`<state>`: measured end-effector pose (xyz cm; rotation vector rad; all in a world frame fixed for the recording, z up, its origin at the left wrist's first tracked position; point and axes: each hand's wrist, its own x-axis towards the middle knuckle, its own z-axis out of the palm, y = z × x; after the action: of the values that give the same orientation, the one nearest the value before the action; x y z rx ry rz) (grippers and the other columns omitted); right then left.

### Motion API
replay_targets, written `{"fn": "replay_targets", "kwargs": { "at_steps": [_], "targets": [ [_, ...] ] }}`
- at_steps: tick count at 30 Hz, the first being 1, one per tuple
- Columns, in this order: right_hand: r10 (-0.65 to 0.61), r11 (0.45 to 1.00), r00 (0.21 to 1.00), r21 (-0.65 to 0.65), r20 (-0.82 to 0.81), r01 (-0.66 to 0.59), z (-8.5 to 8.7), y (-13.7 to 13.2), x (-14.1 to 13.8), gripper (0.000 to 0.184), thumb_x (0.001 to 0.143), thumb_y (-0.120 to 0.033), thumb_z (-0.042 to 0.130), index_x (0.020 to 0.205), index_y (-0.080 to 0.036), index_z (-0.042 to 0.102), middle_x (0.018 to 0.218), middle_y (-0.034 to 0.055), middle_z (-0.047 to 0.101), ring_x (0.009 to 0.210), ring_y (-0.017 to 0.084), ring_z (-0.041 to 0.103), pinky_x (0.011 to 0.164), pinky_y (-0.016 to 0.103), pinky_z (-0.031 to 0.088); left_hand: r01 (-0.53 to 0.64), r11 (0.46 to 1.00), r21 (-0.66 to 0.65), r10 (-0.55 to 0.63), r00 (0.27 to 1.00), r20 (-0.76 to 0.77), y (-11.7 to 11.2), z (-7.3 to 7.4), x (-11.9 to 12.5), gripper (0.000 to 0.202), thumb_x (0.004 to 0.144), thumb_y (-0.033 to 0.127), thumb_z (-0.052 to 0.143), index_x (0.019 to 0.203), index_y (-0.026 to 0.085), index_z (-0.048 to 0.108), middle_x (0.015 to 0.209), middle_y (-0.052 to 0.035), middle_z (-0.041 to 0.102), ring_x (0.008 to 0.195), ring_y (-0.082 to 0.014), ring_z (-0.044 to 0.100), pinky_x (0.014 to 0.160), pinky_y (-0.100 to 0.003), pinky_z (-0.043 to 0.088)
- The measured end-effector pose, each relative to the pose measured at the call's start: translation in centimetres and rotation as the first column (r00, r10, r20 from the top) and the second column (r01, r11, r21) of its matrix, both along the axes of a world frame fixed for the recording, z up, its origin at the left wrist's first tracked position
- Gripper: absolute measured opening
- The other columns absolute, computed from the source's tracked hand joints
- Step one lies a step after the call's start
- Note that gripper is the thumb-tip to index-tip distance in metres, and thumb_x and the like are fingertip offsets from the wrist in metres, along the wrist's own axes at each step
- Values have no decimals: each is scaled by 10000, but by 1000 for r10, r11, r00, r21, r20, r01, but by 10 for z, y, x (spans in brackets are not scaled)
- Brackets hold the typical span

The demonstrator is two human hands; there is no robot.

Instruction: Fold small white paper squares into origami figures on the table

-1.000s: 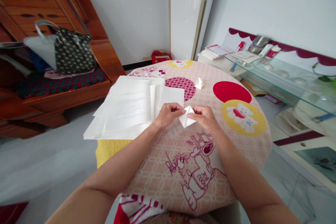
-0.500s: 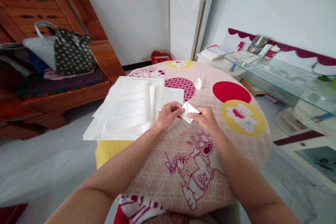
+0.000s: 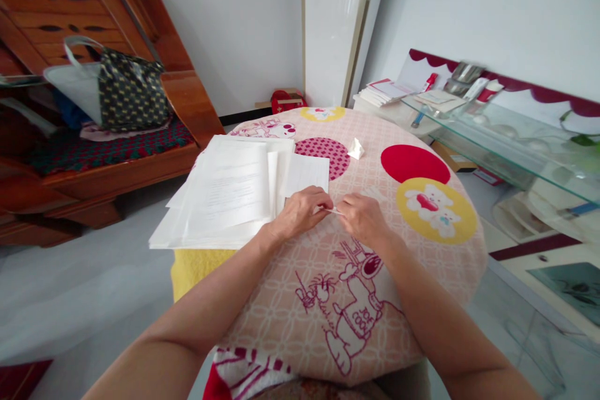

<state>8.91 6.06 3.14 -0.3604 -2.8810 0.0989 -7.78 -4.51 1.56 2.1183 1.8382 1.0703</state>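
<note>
My left hand (image 3: 300,212) and my right hand (image 3: 360,220) meet over the middle of the round table (image 3: 422,275), fingers pinched on a small folded white paper (image 3: 334,210). Only a thin edge of that paper shows between the fingertips; the hands cover the other parts of it. A stack of white sheets (image 3: 229,190) lies just left of my left hand. Another small folded paper piece (image 3: 356,149) sits farther back on the cartoon-print tablecloth.
A wooden bench (image 3: 94,137) with a patterned bag (image 3: 126,90) stands at the left. A tall white appliance (image 3: 330,25) is against the back wall. A glass shelf (image 3: 506,137) with books and small items runs along the right.
The folded paper was held up and visible between my fingers; now both hands have lowered and closed over it, pressing it flat near the tablecloth.
</note>
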Motion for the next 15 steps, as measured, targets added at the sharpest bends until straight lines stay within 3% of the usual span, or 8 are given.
{"fn": "replay_targets", "kwargs": {
  "at_steps": [3, 6, 9, 15],
  "targets": [
    [40, 999, 984, -2, 176, -41, 2, -13, -3, 249, 888, -64, 493, 899, -114, 736, 856, 140, 698, 804, 217, 607, 674, 307, 380, 18, 991, -131, -43, 980, -193, -4, 1, 2, 112, 859, 108, 567, 864, 151, 671, 856, -78, 669, 817, -188, 608, 728, -285, 444],
    [88, 994, 962, -85, 258, -68, 3, -18, -2, 228, 878, -61, 521, 929, -107, 738, 893, 149, 716, 800, 218, 632, 688, 309, 397, 24, 964, -263, -100, 955, -280, -8, 1, 6, 99, 817, 89, 590, 839, 150, 664, 839, -78, 678, 773, -188, 614, 686, -281, 418],
    [133, 973, 968, -215, 213, -86, 3, -11, 4, 166, 817, -58, 601, 897, -131, 726, 921, 124, 720, 841, 216, 638, 722, 299, 408, 23, 944, -329, -120, 953, -277, -10, 2, 8, 74, 772, 109, 639, 821, 151, 675, 799, -78, 692, 724, -189, 613, 661, -285, 394],
    [161, 907, 981, -407, 109, -104, 0, 8, 10, 174, 758, -40, 610, 700, -173, 705, 753, 37, 672, 734, 166, 583, 689, 280, 386, -6, 924, -382, -73, 979, -193, -10, 2, 6, 72, 742, 155, 659, 769, 176, 723, 738, -62, 711, 667, -168, 598, 640, -274, 362]
  ]
}}
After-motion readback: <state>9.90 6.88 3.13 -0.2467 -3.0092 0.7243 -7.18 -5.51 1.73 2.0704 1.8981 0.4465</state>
